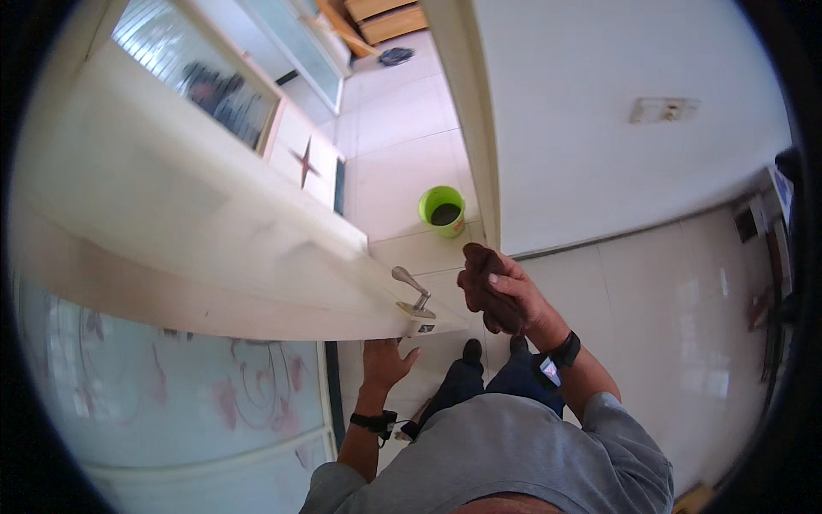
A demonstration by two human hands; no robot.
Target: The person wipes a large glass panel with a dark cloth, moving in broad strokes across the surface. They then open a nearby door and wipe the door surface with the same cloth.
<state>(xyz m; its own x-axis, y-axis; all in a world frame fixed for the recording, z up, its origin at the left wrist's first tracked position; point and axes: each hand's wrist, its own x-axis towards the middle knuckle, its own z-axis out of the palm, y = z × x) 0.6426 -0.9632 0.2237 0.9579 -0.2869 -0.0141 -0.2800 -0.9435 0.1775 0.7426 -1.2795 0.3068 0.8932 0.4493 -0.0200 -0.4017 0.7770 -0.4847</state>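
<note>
A bunched, dark brown cloth [489, 289] is gripped in my right hand [520, 292], out in front of my body. To its left stands a cream-coloured door [257, 283], partly swung out, with a metal lever handle [414, 292] near its free edge. My left hand [383, 366] is at the near side of this door, below the handle. Its thumb is spread away, while its fingertips are hidden behind the door, so whether they grip anything is not visible. Just beyond the doorway, a green bucket [442, 211] with dark liquid in it sits on the tiled floor.
The door frame [478, 128] rises right of the bucket, beside a white wall [578, 160] with a switch plate [666, 110]. Frosted, flower-patterned glass panels [192, 385] stand at lower left. A mop head [396, 56] lies near wooden drawers [392, 26] in the far room.
</note>
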